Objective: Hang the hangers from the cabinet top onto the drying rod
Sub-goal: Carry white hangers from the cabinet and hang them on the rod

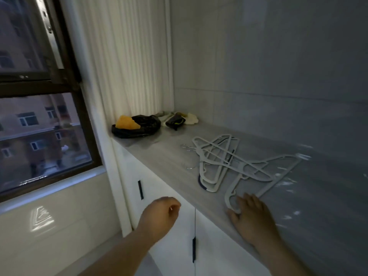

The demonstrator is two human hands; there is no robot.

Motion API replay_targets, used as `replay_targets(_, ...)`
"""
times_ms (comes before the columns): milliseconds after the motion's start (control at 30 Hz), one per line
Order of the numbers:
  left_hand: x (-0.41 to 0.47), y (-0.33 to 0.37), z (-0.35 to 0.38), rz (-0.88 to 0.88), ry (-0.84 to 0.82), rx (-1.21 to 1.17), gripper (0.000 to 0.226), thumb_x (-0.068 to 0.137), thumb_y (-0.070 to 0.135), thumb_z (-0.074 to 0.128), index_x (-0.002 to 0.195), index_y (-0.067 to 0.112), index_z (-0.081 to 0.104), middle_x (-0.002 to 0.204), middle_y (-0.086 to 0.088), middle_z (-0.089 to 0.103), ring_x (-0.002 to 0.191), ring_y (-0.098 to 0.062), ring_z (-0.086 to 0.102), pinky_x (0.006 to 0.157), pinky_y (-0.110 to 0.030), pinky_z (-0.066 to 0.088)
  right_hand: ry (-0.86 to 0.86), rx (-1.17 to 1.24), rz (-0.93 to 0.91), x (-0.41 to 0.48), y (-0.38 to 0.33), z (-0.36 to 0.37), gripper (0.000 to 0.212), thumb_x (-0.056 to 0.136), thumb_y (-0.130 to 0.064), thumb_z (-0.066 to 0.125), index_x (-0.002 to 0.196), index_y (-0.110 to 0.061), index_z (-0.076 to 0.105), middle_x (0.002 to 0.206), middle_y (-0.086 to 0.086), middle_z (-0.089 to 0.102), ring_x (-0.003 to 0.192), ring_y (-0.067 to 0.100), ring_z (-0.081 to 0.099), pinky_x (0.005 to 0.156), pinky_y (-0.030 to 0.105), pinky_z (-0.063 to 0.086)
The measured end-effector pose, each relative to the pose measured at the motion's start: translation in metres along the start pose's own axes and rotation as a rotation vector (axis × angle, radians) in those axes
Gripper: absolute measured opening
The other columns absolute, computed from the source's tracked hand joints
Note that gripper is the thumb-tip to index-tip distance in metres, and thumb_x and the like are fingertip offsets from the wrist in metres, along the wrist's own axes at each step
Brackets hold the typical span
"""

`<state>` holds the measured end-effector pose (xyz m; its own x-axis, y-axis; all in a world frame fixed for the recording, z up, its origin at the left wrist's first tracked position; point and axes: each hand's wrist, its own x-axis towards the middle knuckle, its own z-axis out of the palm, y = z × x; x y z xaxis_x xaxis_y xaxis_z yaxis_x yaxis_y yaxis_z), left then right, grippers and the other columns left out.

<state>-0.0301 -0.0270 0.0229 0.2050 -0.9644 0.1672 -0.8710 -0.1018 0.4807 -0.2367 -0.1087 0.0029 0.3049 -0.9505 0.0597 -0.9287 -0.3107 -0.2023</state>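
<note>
Several pale grey plastic hangers [221, 158] lie in a loose, overlapping pile on the grey cabinet top [159, 152]. The nearest hanger [258, 180] stretches from the tiled wall toward the front edge. My right hand [252, 215] rests flat on the cabinet top with straight fingers touching that hanger's near end. My left hand [161, 213] hovers in front of the cabinet doors, below the top's edge, fingers loosely curled and holding nothing. No drying rod is in view.
A black bag with a yellow item [135, 125] and some small cloth items [179, 118] sit at the far end of the cabinet top. White cabinet doors with dark handles [140, 189] are below. A dark-framed window [45, 116] is at left, a tiled wall [278, 76] at right.
</note>
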Motion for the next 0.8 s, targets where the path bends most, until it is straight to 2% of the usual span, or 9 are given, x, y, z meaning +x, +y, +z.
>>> replay_targets(167, 0.074, 0.028, 0.026, 0.091, -0.039, 0.080, 0.029, 0.092, 0.013, 0.041, 0.112, 0.008, 0.061, 0.117, -0.009, 0.061, 0.108, -0.023, 0.056, 0.089, -0.026, 0.043, 0.044, -0.040, -0.020, 0.004, 0.007, 0.008, 0.063, 0.093, -0.058, 0.016, 0.145, -0.024, 0.024, 0.157, 0.000, 0.014, 0.145, 0.020, 0.010, 0.117, 0.034, 0.011)
replay_targets(233, 0.102, 0.029, 0.033, 0.089, -0.038, 0.139, 0.035, 0.093, 0.011, 0.038, 0.124, 0.009, 0.053, 0.131, -0.010, 0.052, 0.120, -0.024, 0.049, 0.098, -0.026, 0.037, 0.052, -0.042, 0.009, 0.003, 0.003, 0.008, 0.071, 0.086, -0.061, 0.011, 0.139, -0.023, 0.038, 0.152, 0.005, 0.030, 0.142, 0.023, 0.024, 0.114, 0.038, 0.021)
replay_targets(300, 0.125, 0.027, 0.036, 0.057, -0.043, 0.191, 0.045, 0.095, 0.013, 0.035, 0.140, 0.014, 0.033, 0.148, -0.006, 0.034, 0.134, -0.022, 0.034, 0.109, -0.027, 0.026, 0.026, 0.002, 0.024, 0.005, 0.001, 0.007, 0.069, 0.075, -0.058, 0.022, 0.107, -0.019, 0.069, 0.120, 0.011, 0.065, 0.114, 0.028, 0.060, 0.092, 0.042, 0.049)
replay_targets(400, 0.150, 0.020, 0.038, -0.024, -0.121, 0.290, 0.050, 0.097, 0.019, 0.030, 0.145, 0.017, 0.016, 0.155, -0.004, 0.018, 0.142, -0.021, 0.019, 0.117, -0.032, 0.015, 0.045, -0.001, 0.036, 0.007, 0.005, 0.015, 0.055, 0.066, -0.055, 0.034, 0.076, -0.021, 0.076, 0.087, 0.005, 0.075, 0.081, 0.025, 0.073, 0.065, 0.041, 0.058)
replay_targets(500, 0.161, 0.015, 0.037, -0.098, -0.169, 0.391, 0.043, 0.098, 0.025, 0.028, 0.140, 0.016, 0.033, 0.147, -0.008, 0.035, 0.134, -0.025, 0.032, 0.112, -0.034, 0.023, 0.087, -0.012, 0.045, 0.006, 0.006, 0.009, 0.065, 0.066, -0.057, 0.027, 0.090, -0.022, 0.076, 0.103, 0.007, 0.073, 0.096, 0.024, 0.070, 0.077, 0.038, 0.056)
replay_targets(567, 0.162, 0.015, 0.034, -0.087, -0.133, 0.482, 0.037, 0.097, 0.024, 0.031, 0.128, 0.017, 0.049, 0.135, -0.009, 0.048, 0.124, -0.026, 0.042, 0.104, -0.033, 0.032, 0.047, -0.015, 0.036, 0.010, 0.006, 0.010, 0.091, 0.063, -0.061, 0.005, 0.128, -0.023, 0.055, 0.142, 0.009, 0.046, 0.133, 0.025, 0.041, 0.108, 0.039, 0.034)
replay_targets(600, 0.161, 0.016, 0.032, -0.081, -0.114, 0.497, 0.035, 0.096, 0.023, 0.033, 0.122, 0.017, 0.056, 0.129, -0.008, 0.052, 0.120, -0.026, 0.046, 0.100, -0.032, 0.036, 0.056, -0.040, 0.018, 0.010, 0.005, 0.008, 0.098, 0.059, -0.061, -0.003, 0.137, -0.024, 0.044, 0.150, 0.006, 0.033, 0.140, 0.023, 0.028, 0.114, 0.039, 0.023)
replay_targets(700, 0.159, 0.016, 0.025, -0.116, -0.090, 0.391, 0.030, 0.094, 0.019, 0.038, 0.110, 0.015, 0.063, 0.121, -0.008, 0.060, 0.110, -0.027, 0.055, 0.092, -0.030, 0.043, 0.165, -0.063, 0.021, 0.009, 0.004, 0.010, 0.093, 0.062, -0.061, 0.002, 0.130, -0.025, 0.054, 0.144, 0.006, 0.044, 0.135, 0.024, 0.039, 0.110, 0.039, 0.030)
replay_targets(800, 0.155, 0.018, 0.013, -0.102, 0.034, 0.258, 0.031, 0.096, 0.024, 0.040, 0.109, 0.010, 0.065, 0.115, -0.013, 0.065, 0.104, -0.029, 0.059, 0.087, -0.031, 0.045, 0.103, -0.006, 0.092, 0.005, 0.002, 0.002, 0.074, 0.066, -0.060, 0.019, 0.101, -0.024, 0.073, 0.116, 0.007, 0.068, 0.108, 0.026, 0.064, 0.088, 0.040, 0.051)
